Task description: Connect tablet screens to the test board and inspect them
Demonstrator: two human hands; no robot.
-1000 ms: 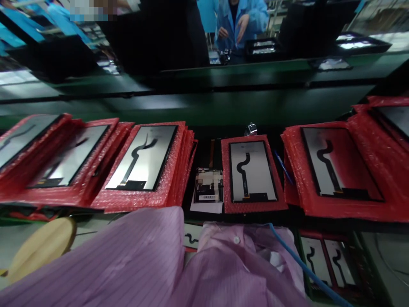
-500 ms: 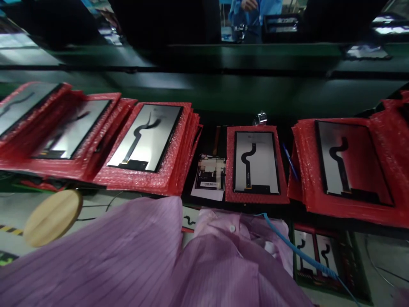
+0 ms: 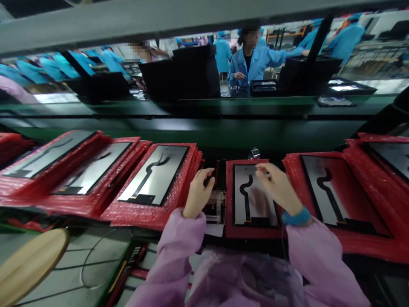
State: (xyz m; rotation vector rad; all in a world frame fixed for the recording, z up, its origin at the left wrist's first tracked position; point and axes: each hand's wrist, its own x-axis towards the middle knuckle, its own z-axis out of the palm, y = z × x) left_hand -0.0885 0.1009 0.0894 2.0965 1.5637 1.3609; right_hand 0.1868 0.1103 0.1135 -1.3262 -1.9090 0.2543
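Observation:
My left hand (image 3: pixel 200 194) hovers over the strip between the left stack and the middle panel, its thumb and fingers bent but apart, holding nothing visible. Below it a device with a printed label (image 3: pixel 213 218) is partly covered. My right hand (image 3: pixel 279 185) is above the upper right of the middle display panel (image 3: pixel 240 196), fingers loosely curved and apart, with nothing visible in them. That panel lies silver side up on a red bubble-wrap sleeve (image 3: pixel 229 230), a curved black ribbon cable (image 3: pixel 246 194) on its back. A blue wristband (image 3: pixel 296 216) circles my right wrist.
Display panels on red bubble-wrap stacks lie to the left (image 3: pixel 153 177) and right (image 3: pixel 338 192). A small shiny metal object (image 3: pixel 254 153) sits behind the middle panel. Beyond the green ledge a person in blue (image 3: pixel 255 64) is at work. A round wooden stool (image 3: pixel 32 260) stands lower left.
Both my hands have come up into view over the bench. The view has tilted up, showing the people across the ledge. The middle panel stays on its red sleeve.

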